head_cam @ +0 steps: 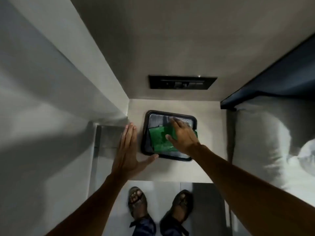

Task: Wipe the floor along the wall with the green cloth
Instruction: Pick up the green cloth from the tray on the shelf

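- Nearest the camera, two feet in dark open sandals (137, 204) stand on the pale floor (163, 193) at 6 o'clock, just short of the counter's near edge.
- The counter (170, 171) is a small beige surface set between a grey wall at 9 o'clock and a bed with a white pillow (259, 138) at 3 o'clock.
- A black rectangular tray (144, 133) sits on the counter, turned slightly clockwise, with grey cloths (157, 120) lining it.
- The green cloth (157, 138) lies folded flat in the tray on top of the grey ones; its long axis runs roughly from 8 o'clock to 2 o'clock, and its near corner points toward 7 o'clock.
- The right hand (183, 135) is spread open, palm down over the cloth's right half, fingers reaching toward 11 o'clock; whether it grips the cloth cannot be told.
- The left hand (128, 150) is flat and open, holding nothing, just beside the tray's left edge, its thumb touching the near-left corner.
- A black switch panel (182, 82) is mounted on the wall at 12 o'clock.
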A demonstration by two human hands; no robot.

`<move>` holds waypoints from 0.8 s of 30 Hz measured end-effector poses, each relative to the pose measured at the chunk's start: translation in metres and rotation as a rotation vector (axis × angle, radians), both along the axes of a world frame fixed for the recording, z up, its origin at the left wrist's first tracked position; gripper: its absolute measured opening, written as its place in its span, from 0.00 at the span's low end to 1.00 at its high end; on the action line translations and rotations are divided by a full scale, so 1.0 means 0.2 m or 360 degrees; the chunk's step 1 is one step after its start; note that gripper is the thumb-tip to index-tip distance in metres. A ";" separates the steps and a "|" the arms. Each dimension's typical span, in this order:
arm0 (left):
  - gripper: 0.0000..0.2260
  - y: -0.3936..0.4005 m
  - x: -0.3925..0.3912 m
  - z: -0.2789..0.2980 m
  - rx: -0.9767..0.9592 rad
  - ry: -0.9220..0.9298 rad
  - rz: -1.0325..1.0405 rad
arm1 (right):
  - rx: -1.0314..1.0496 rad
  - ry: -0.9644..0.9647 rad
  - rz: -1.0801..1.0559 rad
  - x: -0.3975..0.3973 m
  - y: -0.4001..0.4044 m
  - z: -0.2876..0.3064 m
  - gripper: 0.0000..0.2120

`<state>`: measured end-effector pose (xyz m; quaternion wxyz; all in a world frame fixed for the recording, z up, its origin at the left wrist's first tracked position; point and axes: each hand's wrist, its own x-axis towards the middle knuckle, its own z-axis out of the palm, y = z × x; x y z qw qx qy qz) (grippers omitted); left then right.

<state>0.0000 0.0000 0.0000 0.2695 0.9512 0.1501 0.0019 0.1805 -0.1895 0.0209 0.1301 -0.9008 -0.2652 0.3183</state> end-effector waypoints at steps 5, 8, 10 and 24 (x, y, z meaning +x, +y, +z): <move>0.65 0.06 0.01 -0.29 0.0139 0.0139 -0.0163 | -0.0073 -0.0015 0.0128 0.04 -0.02 -0.22 0.45; 0.68 0.04 -0.01 -0.41 0.0162 0.0120 -0.0213 | -0.0058 -0.0101 0.0120 0.04 -0.04 -0.25 0.46; 0.69 0.02 -0.02 -0.47 0.0189 0.0112 -0.0141 | -0.0102 -0.0133 0.0114 0.07 -0.02 -0.26 0.46; 0.66 0.01 -0.07 -0.56 0.0304 0.0030 -0.0103 | -0.0180 0.0231 0.0292 0.16 0.07 -0.19 0.21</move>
